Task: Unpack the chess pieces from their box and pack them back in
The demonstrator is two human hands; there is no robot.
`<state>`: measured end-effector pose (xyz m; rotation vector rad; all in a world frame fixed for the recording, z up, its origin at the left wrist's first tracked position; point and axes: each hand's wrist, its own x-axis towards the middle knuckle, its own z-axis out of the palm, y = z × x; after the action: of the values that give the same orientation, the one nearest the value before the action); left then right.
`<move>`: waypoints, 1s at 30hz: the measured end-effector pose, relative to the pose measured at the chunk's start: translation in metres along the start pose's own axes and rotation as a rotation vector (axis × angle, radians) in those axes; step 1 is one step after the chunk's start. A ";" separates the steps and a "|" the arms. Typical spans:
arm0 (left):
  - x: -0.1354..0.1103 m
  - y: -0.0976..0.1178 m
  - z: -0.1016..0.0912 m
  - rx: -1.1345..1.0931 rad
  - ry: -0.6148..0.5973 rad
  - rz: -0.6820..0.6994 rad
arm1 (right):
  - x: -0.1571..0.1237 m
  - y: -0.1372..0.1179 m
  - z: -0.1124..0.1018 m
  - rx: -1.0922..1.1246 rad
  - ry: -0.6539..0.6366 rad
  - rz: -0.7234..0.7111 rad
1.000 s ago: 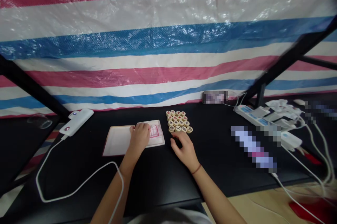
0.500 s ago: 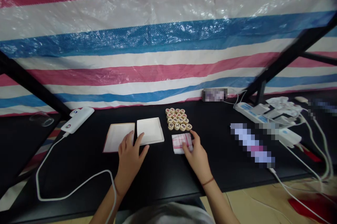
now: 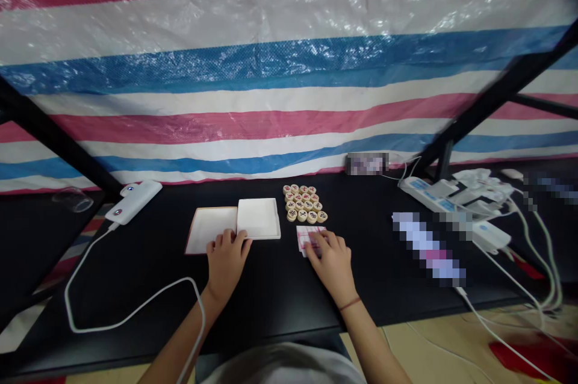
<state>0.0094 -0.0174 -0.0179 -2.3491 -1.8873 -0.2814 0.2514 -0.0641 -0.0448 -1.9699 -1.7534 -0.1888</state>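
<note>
My left hand (image 3: 227, 260) is at the near edge of an open box, fingers bent over the rim where the white tray half (image 3: 259, 218) meets the lid half (image 3: 210, 227). Its thumb is at the tray's near left corner, seemingly pinching it. Fingers curled, my right hand (image 3: 333, 263) grips a small folded white sheet with red lines (image 3: 303, 238), covering its right part. Just beyond the sheet, round wooden Chinese chess pieces (image 3: 304, 204) stand in rows, red characters at the back and dark ones in front.
A white power bank (image 3: 135, 203) with a cable lies on the black table (image 3: 266, 300) at left. A power strip (image 3: 445, 200) with plugs and cords is at right, near a blurred-out device (image 3: 428, 251). Behind hangs a striped plastic sheet (image 3: 253, 125).
The box has turned slightly and shifted, its lid half moving right. My left fingers have drawn together at its near edge. My right fingers have closed in over the folded sheet.
</note>
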 end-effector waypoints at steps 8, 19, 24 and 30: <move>0.022 0.008 0.009 -0.003 -0.021 -0.051 | 0.014 -0.033 -0.004 0.208 0.047 -0.192; 0.024 -0.037 0.011 -0.065 -0.014 0.072 | 0.067 -0.094 0.037 0.121 -0.267 -0.365; 0.036 -0.037 0.019 -0.075 -0.026 0.120 | 0.063 -0.088 0.037 0.132 -0.255 -0.371; 0.054 -0.029 0.031 -0.105 -0.035 0.156 | 0.066 -0.087 0.037 0.133 -0.267 -0.350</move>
<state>-0.0052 0.0470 -0.0375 -2.5692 -1.7310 -0.3334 0.1706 0.0155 -0.0265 -1.6430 -2.2145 0.0783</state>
